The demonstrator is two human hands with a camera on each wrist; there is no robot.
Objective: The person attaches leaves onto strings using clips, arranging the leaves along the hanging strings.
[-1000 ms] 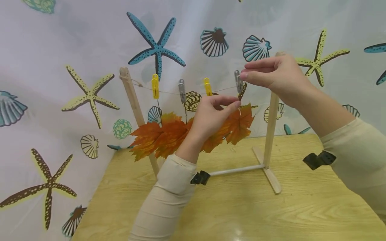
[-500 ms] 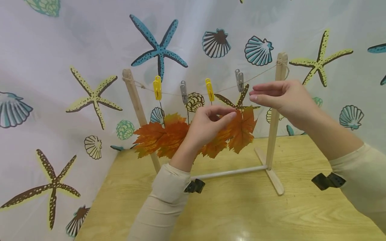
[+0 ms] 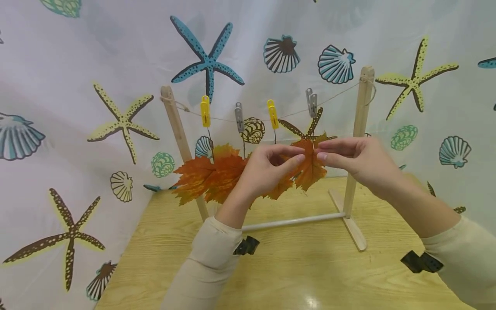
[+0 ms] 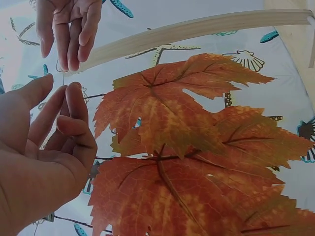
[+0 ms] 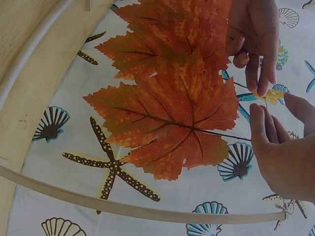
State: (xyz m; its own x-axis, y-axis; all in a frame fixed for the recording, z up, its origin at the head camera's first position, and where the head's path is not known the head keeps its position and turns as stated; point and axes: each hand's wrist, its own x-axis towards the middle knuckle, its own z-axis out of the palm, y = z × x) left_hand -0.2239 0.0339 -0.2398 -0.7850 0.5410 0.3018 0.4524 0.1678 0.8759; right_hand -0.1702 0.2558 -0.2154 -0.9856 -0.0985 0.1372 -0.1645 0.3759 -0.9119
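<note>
My left hand (image 3: 267, 165) is in front of the hanging orange maple leaves (image 3: 193, 176), its thumb apart from the fingers and nothing between them in the left wrist view. Facing it, my right hand (image 3: 358, 165) has fairly straight fingers near the rightmost leaf (image 3: 310, 170); no grip on its stem shows. That leaf hangs below a grey clothespin (image 3: 312, 103) on the string. Further left, a yellow clothespin (image 3: 273, 114), a grey clothespin (image 3: 239, 117) and another yellow clothespin (image 3: 205, 112) hold leaf stems. My left hand hides part of the middle leaves.
A wooden post (image 3: 179, 125) on the left and a wooden post (image 3: 360, 116) on the right carry the string. A white rod (image 3: 294, 221) joins them low down. The stand is on a wooden table (image 3: 310, 267), with a shell-and-starfish curtain (image 3: 128, 56) behind.
My right hand has come down from beside the rightmost grey clothespin to the rightmost leaf, nearer my left hand. The left hand has dropped slightly from near that leaf's stem.
</note>
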